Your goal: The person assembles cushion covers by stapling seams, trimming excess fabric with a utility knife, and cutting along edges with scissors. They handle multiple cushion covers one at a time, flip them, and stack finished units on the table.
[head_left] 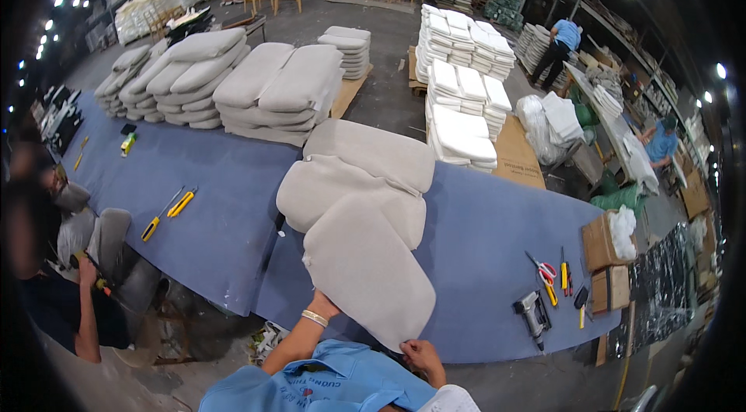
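Observation:
A light grey upholstered seat cushion (369, 268) lies tilted at the table's near edge, its near end jutting toward me. My left hand (325, 305) grips its left edge, with the fingers partly hidden by the cushion. At the near right corner, the fingers of my right hand (422, 353) are closed on the cushion's rim. Under and beyond it, more grey cushions (369, 152) are piled on the blue-covered table (482, 257).
A staple gun (534, 317), red-handled scissors (549, 280) and cardboard boxes (608, 239) lie right. A screwdriver (159, 218) and yellow cutter (182, 204) lie left. Stacked grey cushions (272, 86) and white pads (460, 132) stand beyond. A co-worker (58, 272) works at left.

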Demonstrator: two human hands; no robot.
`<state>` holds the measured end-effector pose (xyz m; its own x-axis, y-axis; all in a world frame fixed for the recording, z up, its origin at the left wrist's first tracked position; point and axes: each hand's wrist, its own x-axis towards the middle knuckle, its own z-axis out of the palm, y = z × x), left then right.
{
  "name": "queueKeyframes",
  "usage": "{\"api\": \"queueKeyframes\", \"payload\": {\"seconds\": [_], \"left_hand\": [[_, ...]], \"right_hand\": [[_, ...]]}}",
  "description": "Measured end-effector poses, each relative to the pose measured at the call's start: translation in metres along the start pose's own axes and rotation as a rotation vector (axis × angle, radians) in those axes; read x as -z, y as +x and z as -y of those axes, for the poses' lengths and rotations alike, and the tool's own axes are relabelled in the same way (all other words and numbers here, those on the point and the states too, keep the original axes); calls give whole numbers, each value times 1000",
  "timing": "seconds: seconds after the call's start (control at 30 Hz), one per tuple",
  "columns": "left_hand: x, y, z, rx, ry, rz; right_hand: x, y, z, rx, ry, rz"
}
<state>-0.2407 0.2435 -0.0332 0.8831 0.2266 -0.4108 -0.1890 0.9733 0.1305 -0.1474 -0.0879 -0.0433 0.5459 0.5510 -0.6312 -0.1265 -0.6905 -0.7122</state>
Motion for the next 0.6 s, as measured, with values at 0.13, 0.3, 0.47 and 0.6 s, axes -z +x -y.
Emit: {"api": "queueKeyframes", "payload": {"seconds": [0.13,0.3,0.47,0.6], "left_hand": [[-45,-26,-18,-220,422,-66],[-182,-60,1,-371,898,149],[-285,-57,55,-867,1671,340],[-315,-20,100,-1106,1739,356]], "right_hand": [[-7,24,-9,82,74,167],[45,46,-35,105,-184,250],[106,20,31,496,36,17],[210,-117,165,1170,473,-107]]}}
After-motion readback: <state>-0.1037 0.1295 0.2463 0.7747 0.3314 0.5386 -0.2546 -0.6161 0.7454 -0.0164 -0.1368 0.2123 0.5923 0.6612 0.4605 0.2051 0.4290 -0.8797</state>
